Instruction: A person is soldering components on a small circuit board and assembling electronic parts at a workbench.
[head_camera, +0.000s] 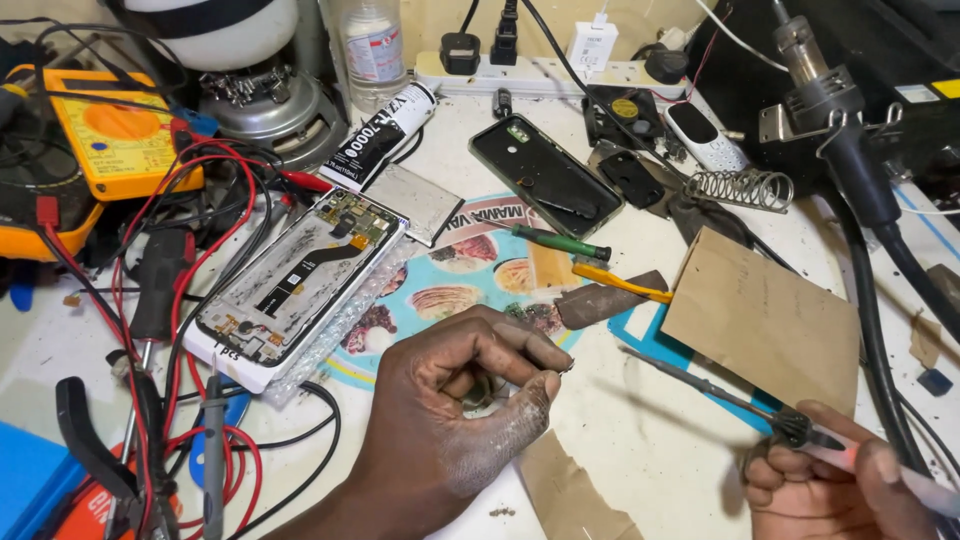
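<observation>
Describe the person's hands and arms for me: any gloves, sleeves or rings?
Both hands are bare: no gloves, rings or watch show. The left hand has pale, dusty powder smeared along the thumb side and on the fingers. No sleeve covers the visible left forearm. The right hand is cut off at the frame's corner, so its wrist and any sleeve stay out of view.

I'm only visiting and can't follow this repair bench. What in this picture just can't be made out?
- What the left hand pinches: too small, covered by its fingertips.
- Soldering iron handle: the right hand wraps it, and the bottom edge cuts it off.
- Opened phone parts: too small to identify.
- Yellow multimeter: partly covered by red and black leads.
- Hot-air tool: cut off at the top edge.
</observation>
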